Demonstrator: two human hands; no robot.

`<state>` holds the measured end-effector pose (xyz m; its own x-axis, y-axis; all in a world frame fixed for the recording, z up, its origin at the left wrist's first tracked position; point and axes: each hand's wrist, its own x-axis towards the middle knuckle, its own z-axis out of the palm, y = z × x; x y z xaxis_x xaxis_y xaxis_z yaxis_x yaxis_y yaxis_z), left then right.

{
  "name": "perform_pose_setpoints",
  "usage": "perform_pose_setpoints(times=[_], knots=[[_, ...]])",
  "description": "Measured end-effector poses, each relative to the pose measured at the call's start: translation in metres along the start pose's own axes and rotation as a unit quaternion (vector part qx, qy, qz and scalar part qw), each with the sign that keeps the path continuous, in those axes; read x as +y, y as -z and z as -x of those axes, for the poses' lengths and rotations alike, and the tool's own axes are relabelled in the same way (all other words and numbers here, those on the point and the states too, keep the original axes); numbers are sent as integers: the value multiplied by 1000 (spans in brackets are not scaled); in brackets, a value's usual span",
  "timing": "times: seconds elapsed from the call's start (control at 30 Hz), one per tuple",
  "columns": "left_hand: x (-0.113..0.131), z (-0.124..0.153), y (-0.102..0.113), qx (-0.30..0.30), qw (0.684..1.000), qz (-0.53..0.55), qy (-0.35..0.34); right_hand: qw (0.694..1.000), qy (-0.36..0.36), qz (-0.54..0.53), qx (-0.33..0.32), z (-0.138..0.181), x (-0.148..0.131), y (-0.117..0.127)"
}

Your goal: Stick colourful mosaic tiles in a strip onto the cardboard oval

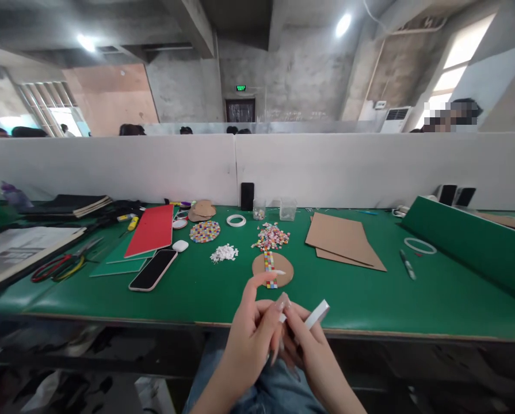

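Both my hands meet just in front of the table's near edge, above my lap. My right hand (311, 345) is closed round what looks like a roll of white tape (317, 314), seen edge-on and partly covered by the fingers. My left hand (251, 330) pinches thumb against fingers beside it, its index finger stretched forward; what lies in the pinch is too small to make out. Just beyond is a round cardboard disc (286, 263) with a strip of coloured mosaic tiles (269, 264) across it. Behind the disc lies a pile of mixed coloured tiles (272, 236).
White tile pieces (224, 253), a tile-covered disc (205, 232) and a white ring (236, 220) lie leftward. A phone (153, 270), red board (150, 231) and pliers (67, 264) are farther left. Cardboard sheets (343, 240), a pen (407, 264) and a green board (468, 247) stand rightward.
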<state>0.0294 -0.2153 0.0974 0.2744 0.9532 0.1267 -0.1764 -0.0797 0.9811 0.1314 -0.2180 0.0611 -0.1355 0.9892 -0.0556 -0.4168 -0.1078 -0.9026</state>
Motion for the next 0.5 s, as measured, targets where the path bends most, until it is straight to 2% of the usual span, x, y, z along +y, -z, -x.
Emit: perform_pose_setpoints(times=[0.13, 0.23, 0.37, 0.5], knots=[[0, 4, -4, 0, 997, -72, -12, 996, 32, 21, 87, 9, -1, -3], [-4, 4, -5, 24, 990, -138, -24, 987, 64, 34, 145, 12, 1, -4], [-11, 3, -9, 76, 978, -189, -46, 985, 72, 40, 155, 14, 6, -1], [-16, 3, -15, 106, 978, -171, -47, 981, 101, 66, 154, 14, 10, 5]])
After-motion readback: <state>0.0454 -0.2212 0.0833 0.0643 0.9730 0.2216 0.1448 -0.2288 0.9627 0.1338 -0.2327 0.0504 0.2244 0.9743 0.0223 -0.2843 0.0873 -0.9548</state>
